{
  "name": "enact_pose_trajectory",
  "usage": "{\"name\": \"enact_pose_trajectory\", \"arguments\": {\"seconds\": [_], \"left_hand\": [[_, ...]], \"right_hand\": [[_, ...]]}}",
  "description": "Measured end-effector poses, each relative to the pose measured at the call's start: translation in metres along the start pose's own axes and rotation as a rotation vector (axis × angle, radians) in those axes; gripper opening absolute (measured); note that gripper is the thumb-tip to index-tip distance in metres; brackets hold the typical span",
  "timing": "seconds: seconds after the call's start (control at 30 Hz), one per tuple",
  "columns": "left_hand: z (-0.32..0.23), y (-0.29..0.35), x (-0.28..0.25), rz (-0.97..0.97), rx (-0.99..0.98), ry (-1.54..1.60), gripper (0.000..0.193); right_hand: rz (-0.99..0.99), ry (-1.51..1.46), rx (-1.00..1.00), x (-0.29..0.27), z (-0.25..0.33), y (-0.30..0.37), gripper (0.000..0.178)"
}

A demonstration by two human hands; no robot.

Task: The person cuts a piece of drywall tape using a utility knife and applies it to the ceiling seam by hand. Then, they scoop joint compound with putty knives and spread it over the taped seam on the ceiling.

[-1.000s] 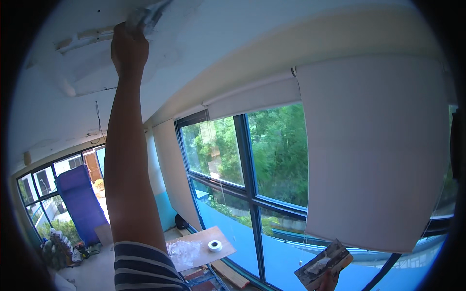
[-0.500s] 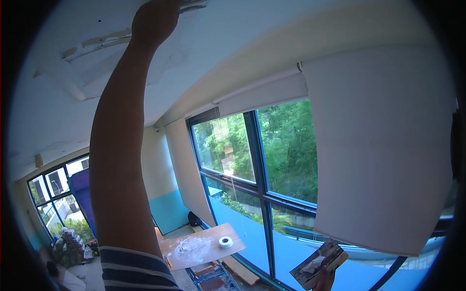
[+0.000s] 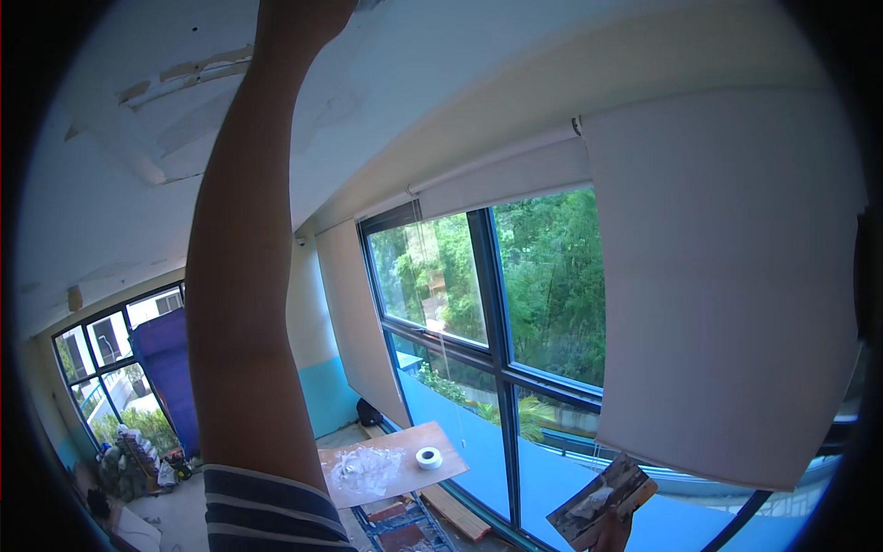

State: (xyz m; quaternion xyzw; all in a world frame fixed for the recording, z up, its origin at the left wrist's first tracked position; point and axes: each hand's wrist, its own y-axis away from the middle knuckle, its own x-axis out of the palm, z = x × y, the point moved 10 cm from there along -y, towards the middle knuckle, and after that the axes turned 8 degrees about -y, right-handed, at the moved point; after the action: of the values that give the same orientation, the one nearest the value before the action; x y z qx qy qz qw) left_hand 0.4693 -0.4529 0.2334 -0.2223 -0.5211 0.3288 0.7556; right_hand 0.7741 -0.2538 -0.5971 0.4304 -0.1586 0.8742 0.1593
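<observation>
My left arm rises the height of the picture toward the ceiling (image 3: pixel 101 212). Only the heel of my left hand (image 3: pixel 313 17) shows at the upper edge. The fingers are cut off; half a second ago they were curled in a fist. A thin grey edge shows beside the hand, too little to name. At the lower right, my right hand (image 3: pixel 614 532) is closed on a flat rectangular putty board (image 3: pixel 589 506), smeared grey and brown, with a lump of white putty (image 3: pixel 591 502) on it. Patches and strips of rough filler (image 3: pixel 198 69) mark the ceiling left of my arm.
Below stands a tabletop (image 3: pixel 428 437) with crumpled clear plastic (image 3: pixel 363 467) and a white tape roll (image 3: pixel 429 457). Wooden planks (image 3: pixel 457 513) lie beside it. Dark-framed windows (image 3: pixel 497 304) and a hanging blind (image 3: pixel 717 285) line the right. Piled goods (image 3: pixel 138 455) stand far left.
My left hand has slid further past the upper edge, and its forearm sits slightly further right. The right hand and putty board have barely moved.
</observation>
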Motion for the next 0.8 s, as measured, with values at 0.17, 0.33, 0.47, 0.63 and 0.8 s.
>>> {"name": "enact_pose_trajectory", "arguments": {"seconds": [0.17, 0.33, 0.47, 0.63, 0.8], "left_hand": [[0.083, 0.062, 0.06, 0.28, -0.265, -0.01, 0.056], [0.108, 0.089, 0.085, 0.28, -0.385, -0.055, 0.054], [0.103, 0.08, 0.069, 0.056, -0.283, -0.172, 0.059], [0.122, 0.051, 0.014, 0.041, -0.331, -0.25, 0.049], [0.119, 0.07, -0.009, -0.06, -0.21, -0.239, 0.033]], "right_hand": [[0.006, -0.104, 0.004, 0.011, 0.011, 0.009, 0.05], [0.01, -0.097, -0.061, 0.008, 0.016, 0.014, 0.051], [0.045, -0.019, -0.025, -0.024, -0.008, 0.005, 0.051], [-0.107, 0.002, -0.07, 0.003, 0.02, 0.027, 0.048], [0.017, -0.043, -0.101, -0.004, 0.011, 0.017, 0.048]]}}
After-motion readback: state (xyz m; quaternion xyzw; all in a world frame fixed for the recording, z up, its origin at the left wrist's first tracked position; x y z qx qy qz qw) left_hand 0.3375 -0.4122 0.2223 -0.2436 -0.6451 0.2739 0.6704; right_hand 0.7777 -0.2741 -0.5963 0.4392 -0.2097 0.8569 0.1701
